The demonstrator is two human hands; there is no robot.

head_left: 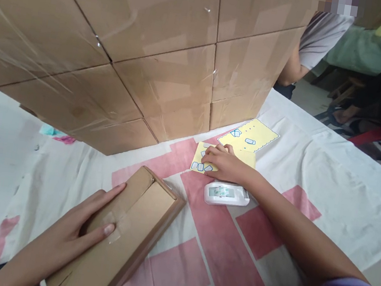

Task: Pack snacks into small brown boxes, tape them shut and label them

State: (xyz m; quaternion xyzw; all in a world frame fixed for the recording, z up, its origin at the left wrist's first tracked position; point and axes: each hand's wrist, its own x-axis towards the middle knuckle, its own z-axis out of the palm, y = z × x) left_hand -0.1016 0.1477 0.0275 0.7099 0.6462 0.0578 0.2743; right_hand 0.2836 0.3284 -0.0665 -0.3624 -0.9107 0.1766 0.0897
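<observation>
Left hand (69, 235): lies flat and open on top of the small cardboard box (139, 221) at the near left of the table. The fingers are stretched along the lid and the thumb rests by the strip of tape across it. The hand presses on the box and does not close round it. The box lies lengthwise on the cloth, flaps shut, one end pointing toward the carton stack.

Right hand (225, 163): reaches forward across the table, palm down, on the near yellow sticker sheet (198, 158). The fingers are curled, with the tips on the sheet among the small blue-edged stickers. Whether they pinch a sticker or only press the sheet cannot be told from here.

The near sheet lies flat on the cloth just in front of the cartons. A second yellow sheet (251, 134) lies just beyond it, its near corner overlapping or touching the first. A white handheld device (226, 193) sits on the cloth directly beside the right wrist, on the near side.

Surroundings: a wall of large taped cartons (138, 35) stands on the table behind both hands. The table cloth (331, 183) is white with pink blocks. Another person, seen by a grey sleeve (323, 36), stands at the far right corner of the cartons, well apart from both hands.
</observation>
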